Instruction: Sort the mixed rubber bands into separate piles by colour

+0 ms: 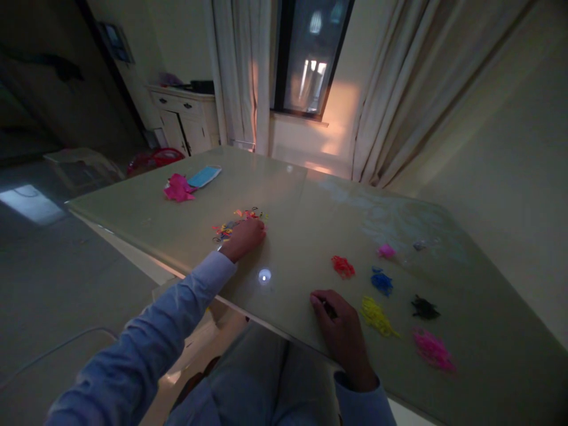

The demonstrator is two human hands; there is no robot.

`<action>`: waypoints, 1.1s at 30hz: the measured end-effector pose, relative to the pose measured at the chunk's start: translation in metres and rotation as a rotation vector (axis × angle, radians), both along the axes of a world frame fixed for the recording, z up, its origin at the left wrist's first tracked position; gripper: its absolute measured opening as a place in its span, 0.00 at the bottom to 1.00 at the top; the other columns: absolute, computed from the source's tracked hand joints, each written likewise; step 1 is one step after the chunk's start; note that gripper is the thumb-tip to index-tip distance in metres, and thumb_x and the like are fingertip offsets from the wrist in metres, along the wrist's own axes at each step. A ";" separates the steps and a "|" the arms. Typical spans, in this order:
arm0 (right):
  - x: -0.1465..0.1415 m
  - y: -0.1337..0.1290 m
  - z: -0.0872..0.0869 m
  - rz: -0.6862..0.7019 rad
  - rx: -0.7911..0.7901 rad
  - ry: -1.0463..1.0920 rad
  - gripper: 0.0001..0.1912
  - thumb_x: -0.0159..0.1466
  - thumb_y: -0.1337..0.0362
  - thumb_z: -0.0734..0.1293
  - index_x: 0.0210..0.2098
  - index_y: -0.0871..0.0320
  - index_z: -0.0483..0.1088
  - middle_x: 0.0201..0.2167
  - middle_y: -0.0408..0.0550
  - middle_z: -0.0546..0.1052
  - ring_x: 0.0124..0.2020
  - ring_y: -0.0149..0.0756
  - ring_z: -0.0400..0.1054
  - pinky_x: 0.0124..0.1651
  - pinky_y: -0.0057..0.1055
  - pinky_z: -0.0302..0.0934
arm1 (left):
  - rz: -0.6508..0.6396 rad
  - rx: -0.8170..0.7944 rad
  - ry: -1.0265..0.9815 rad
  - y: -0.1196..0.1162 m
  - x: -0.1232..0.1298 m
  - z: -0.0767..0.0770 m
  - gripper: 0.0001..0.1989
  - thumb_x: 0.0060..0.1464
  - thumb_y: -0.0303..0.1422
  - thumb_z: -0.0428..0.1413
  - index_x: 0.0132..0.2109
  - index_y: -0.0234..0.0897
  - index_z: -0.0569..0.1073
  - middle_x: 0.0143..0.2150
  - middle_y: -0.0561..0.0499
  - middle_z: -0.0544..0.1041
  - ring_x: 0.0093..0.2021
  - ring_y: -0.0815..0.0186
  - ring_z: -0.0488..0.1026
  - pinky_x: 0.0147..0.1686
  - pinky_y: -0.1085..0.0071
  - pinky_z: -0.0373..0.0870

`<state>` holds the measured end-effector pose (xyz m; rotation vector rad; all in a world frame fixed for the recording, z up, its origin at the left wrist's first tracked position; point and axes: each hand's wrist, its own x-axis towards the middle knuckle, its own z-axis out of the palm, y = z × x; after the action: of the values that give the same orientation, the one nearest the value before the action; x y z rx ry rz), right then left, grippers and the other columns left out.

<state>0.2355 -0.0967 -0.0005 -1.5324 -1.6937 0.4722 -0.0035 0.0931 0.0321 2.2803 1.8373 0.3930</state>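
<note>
My left hand [247, 238] is over a mixed pile of small coloured rubber bands [229, 228], its fingers bent down and together at the pile's right side. Whatever is between those fingertips is hidden. My right hand [341, 322] rests near the table's front edge, fingers curled in against the thumb; I cannot make out what they hold. Beside it lie single-colour heaps of bands: red [343, 267], blue [381, 281], yellow [377, 317], black [425, 307] and pink [433, 349].
The glass-topped table [293, 225] carries a crumpled pink wrapper [178, 188] and a blue face mask [205, 176] at the far left. A small pink item [386, 251] and a clear scrap [419, 245] lie at the right. Behind stand a white cabinet [190, 121] and curtains [242, 77].
</note>
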 end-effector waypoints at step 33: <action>-0.007 -0.002 0.000 -0.012 -0.048 -0.051 0.07 0.66 0.66 0.64 0.36 0.57 0.76 0.32 0.45 0.79 0.30 0.33 0.70 0.35 0.26 0.59 | -0.265 -0.620 -1.333 -0.122 0.098 0.061 0.17 0.49 0.44 0.63 0.35 0.34 0.71 0.25 0.58 0.67 0.19 0.78 0.57 0.18 0.78 0.49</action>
<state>0.2288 -0.0991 -0.0005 -1.6003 -1.7220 0.4743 0.0948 -0.0294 0.0932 1.1956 0.7700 0.8475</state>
